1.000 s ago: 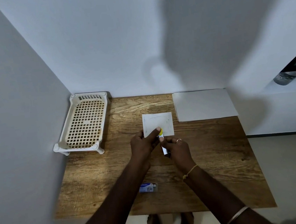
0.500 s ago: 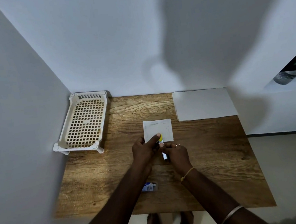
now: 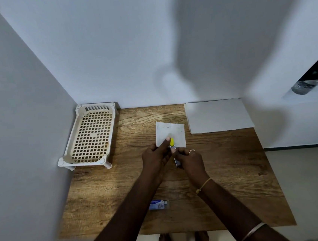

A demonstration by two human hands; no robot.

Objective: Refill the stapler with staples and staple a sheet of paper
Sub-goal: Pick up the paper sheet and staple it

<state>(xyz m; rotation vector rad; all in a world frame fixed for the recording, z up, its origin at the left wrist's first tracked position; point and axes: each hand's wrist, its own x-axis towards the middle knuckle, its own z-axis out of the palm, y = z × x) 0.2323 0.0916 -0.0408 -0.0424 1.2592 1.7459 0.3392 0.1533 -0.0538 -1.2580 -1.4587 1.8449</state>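
I am looking down at both hands meeting over the middle of the wooden table (image 3: 227, 162), and much of the grip is hiding itself from me. My left hand (image 3: 155, 158) is curling around the small stapler (image 3: 174, 152), its forefinger stretching along the left side up to the yellow tip, while my right hand (image 3: 190, 159) is pinching the stapler's lower part between thumb and fingers. Only the yellow end and a thin strip of metal are showing between the two hands, so I cannot tell whether the stapler is lying open or closed, nor whether any staples are sitting in it. The yellow tip is overlapping the near edge of the small sheet of paper (image 3: 172, 129), which is lying just beyond the grip; whether the sheet is actually between the stapler's parts is too fine to make out. The staple box (image 3: 159, 204) is sitting well behind the grip toward me, partly covered by my left forearm. A white basket (image 3: 91, 137) is standing far to the left, and a larger stack of paper (image 3: 218, 115) is lying beyond and to the right.
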